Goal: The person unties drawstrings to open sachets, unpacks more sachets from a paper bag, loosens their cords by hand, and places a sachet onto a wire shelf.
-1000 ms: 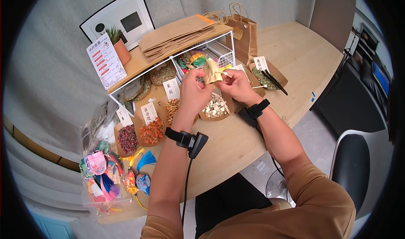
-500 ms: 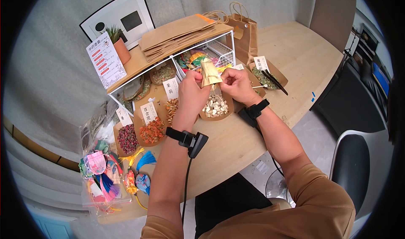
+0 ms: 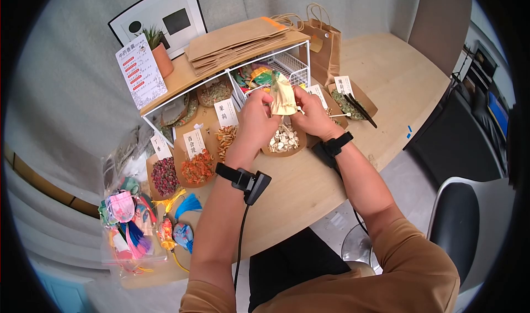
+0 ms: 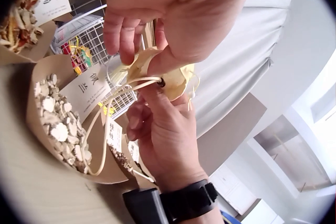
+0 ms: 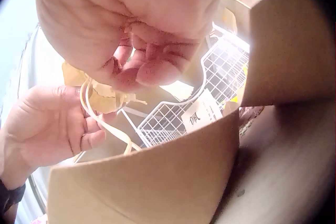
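Now both hands pinch the small yellow drawstring pouch (image 3: 284,95), held in the air above the paper tray of pale sliced herb (image 3: 282,139): the left hand (image 3: 256,117) grips its neck, and the right hand (image 3: 310,114) pinches the same neck and, it seems, the cream drawstring (image 4: 105,129) looping down. A second ago the pouch lay tilted and crumpled; it now stands upright and fuller, so closing looks near. Behind stands the white wire rack (image 3: 287,64).

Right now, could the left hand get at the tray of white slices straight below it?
Probably not yet: the left hand and right hand both pinch the yellow pouch. The white slices lie uncovered below.
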The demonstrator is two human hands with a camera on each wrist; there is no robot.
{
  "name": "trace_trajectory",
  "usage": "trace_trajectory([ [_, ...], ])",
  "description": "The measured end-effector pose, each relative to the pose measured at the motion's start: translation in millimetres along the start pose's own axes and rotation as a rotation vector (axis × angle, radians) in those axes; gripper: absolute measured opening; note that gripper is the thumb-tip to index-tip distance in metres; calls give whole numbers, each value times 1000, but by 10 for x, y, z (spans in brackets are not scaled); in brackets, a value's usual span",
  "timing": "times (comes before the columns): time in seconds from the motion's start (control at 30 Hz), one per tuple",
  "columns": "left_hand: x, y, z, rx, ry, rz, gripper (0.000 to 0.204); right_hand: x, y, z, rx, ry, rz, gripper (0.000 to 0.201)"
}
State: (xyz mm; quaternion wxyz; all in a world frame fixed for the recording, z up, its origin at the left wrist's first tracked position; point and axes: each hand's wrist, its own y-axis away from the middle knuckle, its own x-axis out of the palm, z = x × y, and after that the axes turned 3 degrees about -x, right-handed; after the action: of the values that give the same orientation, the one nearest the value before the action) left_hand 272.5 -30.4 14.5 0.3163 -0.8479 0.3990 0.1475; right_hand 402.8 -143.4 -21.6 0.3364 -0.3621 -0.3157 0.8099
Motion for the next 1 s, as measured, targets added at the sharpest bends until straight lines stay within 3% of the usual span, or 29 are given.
trace_trajectory([
  [0.07,-11,-20,43,-69,106,28,33,-8,-20,74,-36,-10,-22,29],
  [0.13,-25,-69,180,-137,260,97,44,-53,-28,241,234,-210,43,31],
  [0.17,-49,-64,151,-136,260,97,44,-46,-21,214,233,-210,43,31],
  [0.23,-98,-53,92,-320,355,146,48,-27,5,115,291,-303,39,31],
  [0.37,-187,-49,-34,-478,514,282,45,-1,-1,11,213,-275,29,35],
  [0.43,-158,-65,-66,-549,789,283,42,37,-6,-69,27,-202,-85,26],
  [0.53,-92,-59,20,-570,971,258,33,3,1,-55,53,-66,-124,15],
  [0.73,-65,-77,160,-678,1208,234,21,-48,-43,157,15,152,-166,16],
  [0.87,-41,-78,181,-674,1206,233,20,-3,-21,49,68,112,-202,19],
  [0.97,-1,-68,160,-664,1145,191,17,9,-5,-16,201,-11,-157,17],
  [1.0,4,-66,164,-662,1140,179,16,1,-3,-40,333,-149,-102,15],
])
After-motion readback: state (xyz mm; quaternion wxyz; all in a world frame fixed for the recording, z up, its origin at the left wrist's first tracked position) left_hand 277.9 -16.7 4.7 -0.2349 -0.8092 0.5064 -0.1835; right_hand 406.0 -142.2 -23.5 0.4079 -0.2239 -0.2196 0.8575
